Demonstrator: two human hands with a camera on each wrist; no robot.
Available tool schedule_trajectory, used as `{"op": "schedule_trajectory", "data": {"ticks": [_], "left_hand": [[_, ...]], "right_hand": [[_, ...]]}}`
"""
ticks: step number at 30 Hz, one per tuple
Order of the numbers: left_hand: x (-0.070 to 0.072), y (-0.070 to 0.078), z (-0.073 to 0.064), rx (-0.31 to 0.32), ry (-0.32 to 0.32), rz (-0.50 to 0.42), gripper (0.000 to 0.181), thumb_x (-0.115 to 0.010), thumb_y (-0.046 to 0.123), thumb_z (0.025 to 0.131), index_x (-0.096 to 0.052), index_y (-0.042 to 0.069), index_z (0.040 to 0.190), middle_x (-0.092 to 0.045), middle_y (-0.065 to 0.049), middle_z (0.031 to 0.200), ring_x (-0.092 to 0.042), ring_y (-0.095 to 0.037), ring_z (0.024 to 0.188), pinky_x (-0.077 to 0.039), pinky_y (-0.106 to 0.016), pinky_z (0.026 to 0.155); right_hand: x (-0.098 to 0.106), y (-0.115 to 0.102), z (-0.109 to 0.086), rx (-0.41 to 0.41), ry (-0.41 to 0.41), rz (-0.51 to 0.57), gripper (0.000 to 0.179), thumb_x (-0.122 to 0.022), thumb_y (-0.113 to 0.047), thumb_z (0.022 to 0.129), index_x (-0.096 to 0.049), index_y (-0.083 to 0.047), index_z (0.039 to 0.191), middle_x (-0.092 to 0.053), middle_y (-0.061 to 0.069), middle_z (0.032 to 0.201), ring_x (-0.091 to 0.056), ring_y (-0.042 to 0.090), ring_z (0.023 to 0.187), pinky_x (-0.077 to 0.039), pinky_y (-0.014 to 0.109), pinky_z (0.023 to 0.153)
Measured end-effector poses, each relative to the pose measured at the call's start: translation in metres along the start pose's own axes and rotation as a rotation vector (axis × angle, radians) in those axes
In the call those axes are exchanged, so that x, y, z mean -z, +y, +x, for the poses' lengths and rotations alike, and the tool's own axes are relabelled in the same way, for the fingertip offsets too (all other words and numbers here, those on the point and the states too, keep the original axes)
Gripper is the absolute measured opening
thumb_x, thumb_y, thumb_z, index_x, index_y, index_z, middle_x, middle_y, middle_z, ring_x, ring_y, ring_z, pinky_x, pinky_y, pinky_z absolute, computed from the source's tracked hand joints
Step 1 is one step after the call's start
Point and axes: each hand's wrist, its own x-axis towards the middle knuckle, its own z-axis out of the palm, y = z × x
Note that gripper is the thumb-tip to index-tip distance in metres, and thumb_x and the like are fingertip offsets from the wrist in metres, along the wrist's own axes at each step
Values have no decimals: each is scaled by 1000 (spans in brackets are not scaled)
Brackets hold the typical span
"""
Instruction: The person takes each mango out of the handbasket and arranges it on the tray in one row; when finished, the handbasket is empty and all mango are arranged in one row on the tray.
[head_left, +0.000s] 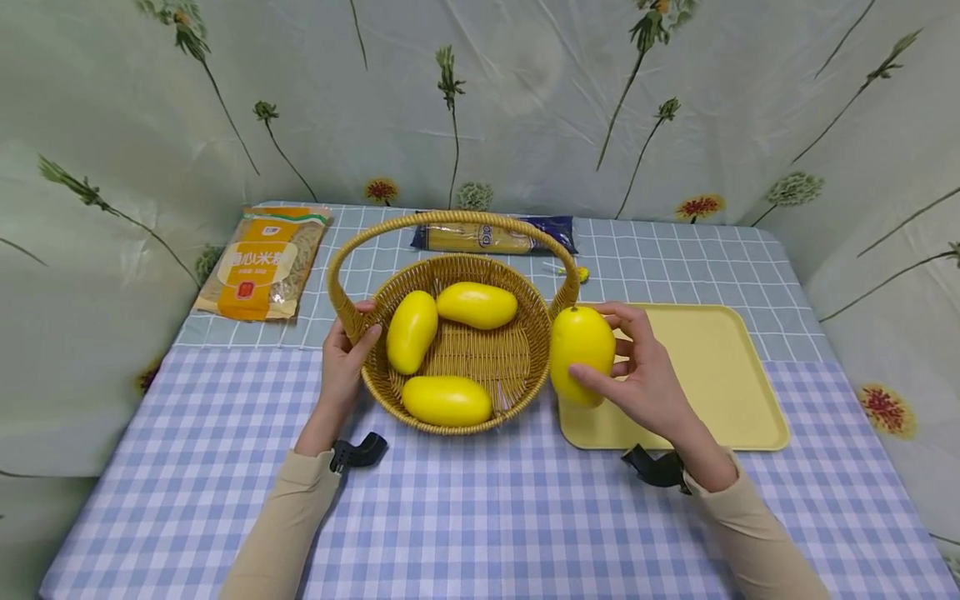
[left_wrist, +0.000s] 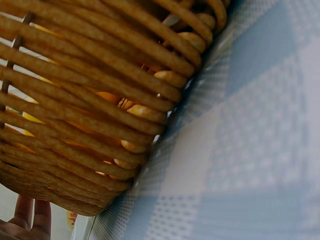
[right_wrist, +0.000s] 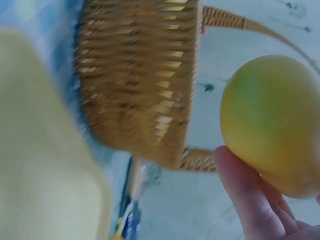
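A yellow mango [head_left: 582, 354] is gripped between the thumb and fingers of my right hand [head_left: 645, 375], held up at the basket's right side and overlapping the tray's left edge in the head view. In the right wrist view the mango [right_wrist: 272, 125] shows a greenish patch. My left hand [head_left: 347, 362] holds the left rim of the woven basket [head_left: 457, 431], thumb over the edge, by the foot of its arched handle. Inside the basket lie three more mangoes: one at the left [head_left: 412, 332], one at the back [head_left: 477, 305], one at the front [head_left: 447, 401].
A pale yellow tray [head_left: 697, 375] lies at the right. Behind the basket is a pasta packet [head_left: 480, 237], with a small yellow-tipped item [head_left: 582, 273] near it. An orange-and-clear noodle bag [head_left: 262, 265] rests at the back left. Checked cloth [head_left: 465, 517] covers the table front.
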Motion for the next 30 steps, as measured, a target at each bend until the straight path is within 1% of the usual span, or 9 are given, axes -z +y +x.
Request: {"op": "schedule_trajectory", "data": {"ticks": [3, 5, 9, 12, 14, 18, 20, 25, 30], "left_hand": [[0, 0, 1, 0, -3, 3, 37, -58, -2, 91, -44, -14, 124, -54, -14, 123, -44, -22, 123, -33, -30, 105], [1, 0, 2, -5, -5, 8, 38, -58, -3, 92, -43, -15, 124, -52, -17, 124, -44, -23, 123, -33, -30, 105], [0, 2, 3, -13, -5, 11, 38, -56, -5, 91, -41, -18, 124, -50, -23, 125, -44, -23, 123, -33, -30, 105], [0, 3, 3, -15, -3, 11, 38, -55, -6, 91, -41, -18, 124, -50, -23, 125, -44, -23, 123, -33, -30, 105], [0, 3, 3, -14, -3, 9, 38, -55, -6, 91, -41, -18, 125, -50, -23, 125, -44, -23, 123, -33, -30, 105], [0, 3, 2, -14, -1, -2, 39, -56, -6, 91, -40, -19, 124, -50, -23, 125, -45, -23, 123, -33, -31, 105], [0, 2, 2, -15, 1, -7, 39, -56, -6, 91, -40, -19, 124, -50, -23, 125, -45, -23, 123, -33, -31, 105], [1, 0, 1, -7, 0, -12, 38, -56, -5, 91, -42, -17, 124, -53, -17, 123, -44, -23, 123, -33, -30, 105], [0, -1, 1, -11, -3, -12, 34, -56, -5, 92, -46, -14, 122, -55, -12, 121, -44, -22, 124, -32, -31, 106]], "right_hand": [[5, 9, -3, -58, 9, 18, 72, -74, 5, 77, -36, -12, 135, -49, 12, 109, -62, 23, 77, -56, 29, 58], [8, 16, -4, -100, 13, 13, 70, -74, -2, 80, -34, -14, 135, -48, 13, 109, -62, 26, 78, -56, 29, 58], [10, 29, -3, -184, 5, -60, 66, -74, -17, 83, -33, -17, 134, -48, 17, 109, -61, 31, 77, -55, 29, 60], [10, 38, -1, -260, -20, -107, 64, -73, -27, 84, -32, -17, 133, -49, 19, 106, -60, 30, 73, -52, 31, 62], [10, 42, -1, -304, -42, -119, 64, -72, -31, 85, -31, -17, 132, -49, 20, 104, -60, 28, 70, -51, 32, 60], [9, 50, 0, -357, -68, -131, 64, -70, -35, 86, -31, -15, 132, -49, 22, 102, -58, 25, 63, -51, 33, 55], [9, 53, 0, -385, -79, -149, 64, -70, -39, 85, -32, -16, 131, -51, 21, 102, -57, 25, 63, -51, 34, 53], [8, 60, 1, -460, -120, -212, 67, -68, -49, 83, -34, -18, 131, -51, 21, 105, -54, 28, 70, -52, 34, 52], [7, 65, 1, -496, -155, -239, 71, -67, -53, 82, -33, -16, 133, -48, 22, 106, -54, 27, 68, -51, 33, 53]]}}
